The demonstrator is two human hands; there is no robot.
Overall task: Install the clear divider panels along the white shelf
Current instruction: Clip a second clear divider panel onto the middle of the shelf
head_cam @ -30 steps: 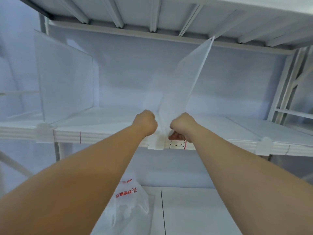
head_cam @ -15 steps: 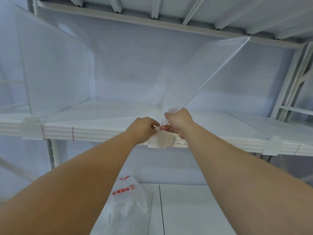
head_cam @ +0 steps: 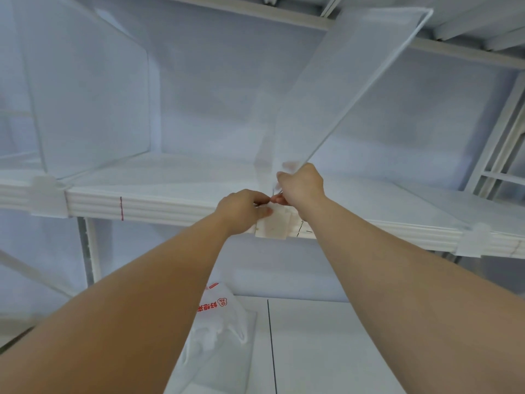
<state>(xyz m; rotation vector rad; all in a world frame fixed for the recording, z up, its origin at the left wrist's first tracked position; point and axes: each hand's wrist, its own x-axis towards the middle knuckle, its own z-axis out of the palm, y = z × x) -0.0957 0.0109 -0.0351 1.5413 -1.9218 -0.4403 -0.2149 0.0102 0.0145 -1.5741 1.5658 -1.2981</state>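
A clear divider panel (head_cam: 335,89) leans steeply to the right above the middle of the white shelf (head_cam: 170,207). My right hand (head_cam: 302,184) grips its lower front corner. My left hand (head_cam: 243,209) pinches the white clip (head_cam: 274,226) on the shelf's front edge, right below that corner. Another clear divider panel (head_cam: 91,89) stands upright at the left, held by a white clip (head_cam: 48,196). A third white clip (head_cam: 473,240) sits on the front edge at the right.
A red mark (head_cam: 121,208) and black pen marks (head_cam: 301,227) line the shelf's front edge. A white plastic bag (head_cam: 218,317) with red print lies on the lower shelf. Another shelf's ribbed underside (head_cam: 468,21) runs overhead. Rack uprights (head_cam: 500,132) stand at the right.
The panel has tipped further to the right, from near upright to a steep lean. My right hand rose along its front corner; my left hand went from a fist to pinching the clip.
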